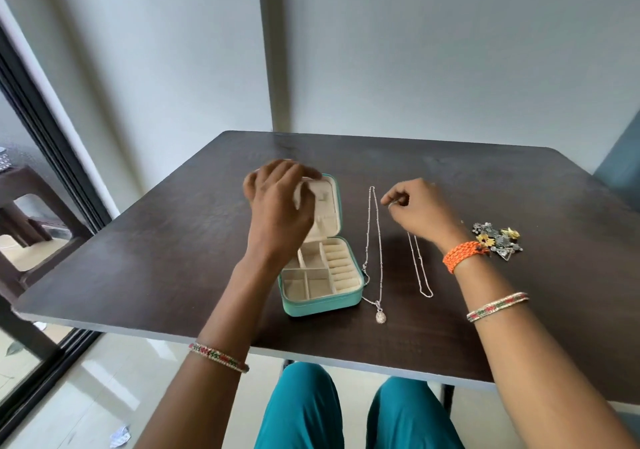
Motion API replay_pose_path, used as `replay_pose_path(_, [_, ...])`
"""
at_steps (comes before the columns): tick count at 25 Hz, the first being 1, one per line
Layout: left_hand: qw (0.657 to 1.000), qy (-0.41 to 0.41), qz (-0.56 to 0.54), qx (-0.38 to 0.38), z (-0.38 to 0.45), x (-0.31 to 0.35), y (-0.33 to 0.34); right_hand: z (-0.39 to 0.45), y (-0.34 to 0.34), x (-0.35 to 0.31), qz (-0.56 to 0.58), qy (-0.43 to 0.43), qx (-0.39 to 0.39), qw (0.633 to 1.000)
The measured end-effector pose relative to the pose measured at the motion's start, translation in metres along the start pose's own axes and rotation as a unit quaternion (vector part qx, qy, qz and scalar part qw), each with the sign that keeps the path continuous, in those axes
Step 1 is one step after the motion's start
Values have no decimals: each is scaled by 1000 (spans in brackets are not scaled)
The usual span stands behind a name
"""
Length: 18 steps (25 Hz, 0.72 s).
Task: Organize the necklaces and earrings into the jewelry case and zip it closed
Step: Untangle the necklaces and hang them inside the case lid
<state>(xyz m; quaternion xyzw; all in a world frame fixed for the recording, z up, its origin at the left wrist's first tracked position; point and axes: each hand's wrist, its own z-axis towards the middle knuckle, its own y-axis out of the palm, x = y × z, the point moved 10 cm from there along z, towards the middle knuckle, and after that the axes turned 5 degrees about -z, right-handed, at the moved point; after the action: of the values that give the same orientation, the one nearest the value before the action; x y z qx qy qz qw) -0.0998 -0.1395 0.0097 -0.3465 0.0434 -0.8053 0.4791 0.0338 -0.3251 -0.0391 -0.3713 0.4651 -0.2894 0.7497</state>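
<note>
A teal jewelry case (320,304) sits open near the middle of the dark table (138,240), its cream-lined lid (329,206) standing up at the far side and its divided tray facing up. The left hand (277,206) reaches over the case with its fingers curled round the lid's upper left edge, holding it. Just right of the case a pendant necklace (372,240) lies stretched from far to near, its oval pendant (380,317) resting near the table's front edge. Further right lies a second, plain chain (420,272), partly hidden under the right wrist. The right hand (422,206) hovers above that chain's far end, thumb and forefinger pressed together; they seem to pinch the chain, though the contact is too small to see clearly. A heap of earrings (498,239) rests on the table right of the wrist, beside an orange wristband (462,254).
</note>
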Motion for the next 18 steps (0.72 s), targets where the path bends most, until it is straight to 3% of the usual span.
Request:
replay_pose_path(3, [995,47,13,-86,2,39,37,-11,-8,20,-33,39,-4,999])
replay_pose_path(7, [980,54,38,-186,-8,53,85,-33,-17,41,-180,100,-40,978])
replay_pose_path(10, [977,37,34,-206,-18,52,97,-43,-6,44,-211,118,-98,965])
replay_pose_path(18, [975,22,42,-216,-20,51,88,-54,-4,16,-249,73,-109,960])
